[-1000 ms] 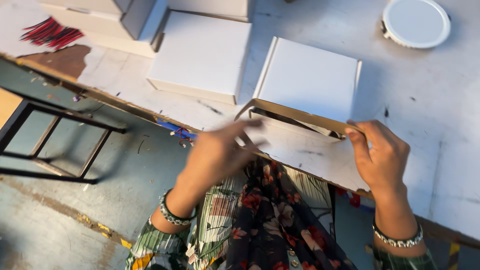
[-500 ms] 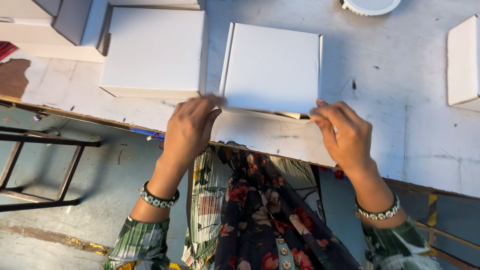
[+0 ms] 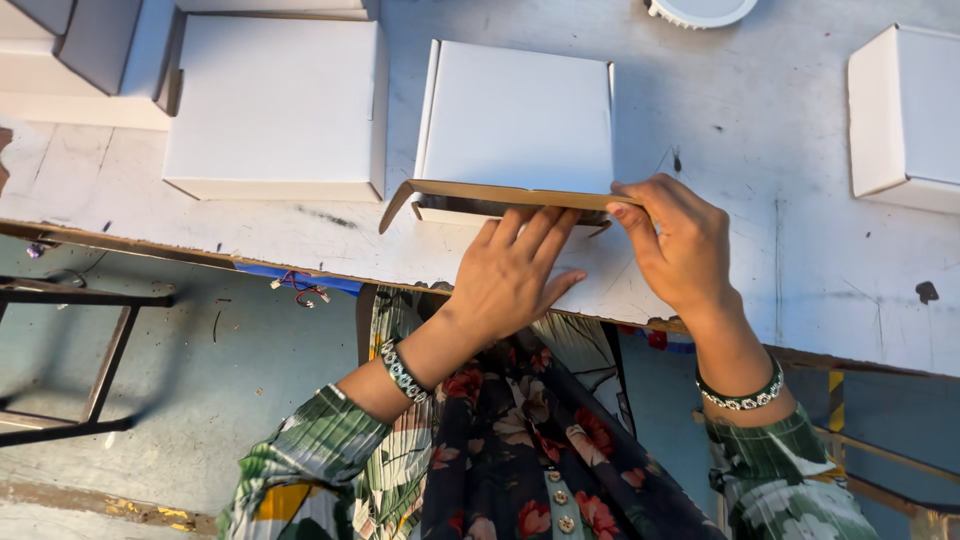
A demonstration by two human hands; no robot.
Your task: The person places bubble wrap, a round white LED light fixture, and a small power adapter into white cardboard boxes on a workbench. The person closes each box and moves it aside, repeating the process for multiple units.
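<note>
Both hands have slid lower — left hand point(image 3: 515, 275) flat, fingers spread, right hand point(image 3: 675, 245) pinching the flap of the light, stiff white box point(image 3: 518, 118) on the counter point(image 3: 800, 250).

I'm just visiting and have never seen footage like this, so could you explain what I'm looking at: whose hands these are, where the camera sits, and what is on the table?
There is no machine here. A person wears a camera on the head, so the single picture looks down over their own arms, patterned sleeves and beaded bracelets.

In front of them is a worn, whitish worktable. On it lie several white cardboard boxes: a closed one to the left, one at the right edge, and stacked ones in the far left corner. A round white disc peeks in at the top.

The hands work on the middle box. Its brown-lined front flap sticks out toward the person. The left hand lies flat under that flap, fingers against the box front. The right hand pinches the flap's right end.
</note>
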